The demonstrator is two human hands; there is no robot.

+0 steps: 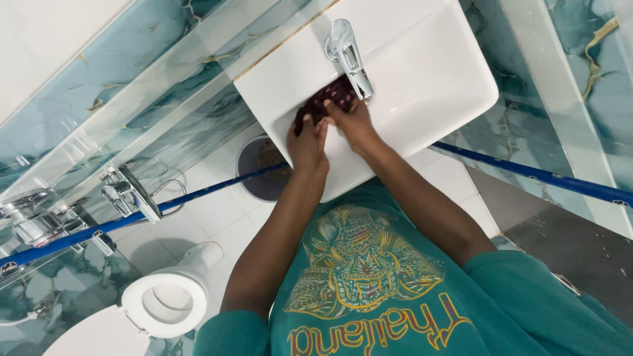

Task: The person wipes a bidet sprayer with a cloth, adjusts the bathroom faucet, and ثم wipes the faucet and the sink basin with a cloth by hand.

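Both hands grip a dark spotted cloth [328,99] in a white sink [422,86], under the chrome tap [349,56]. The left hand [307,140] and right hand [353,120] are curled shut on it, touching. A blue pole [527,173] crosses below; a toilet [165,303] and bucket [260,168] stand on the white tiled floor.
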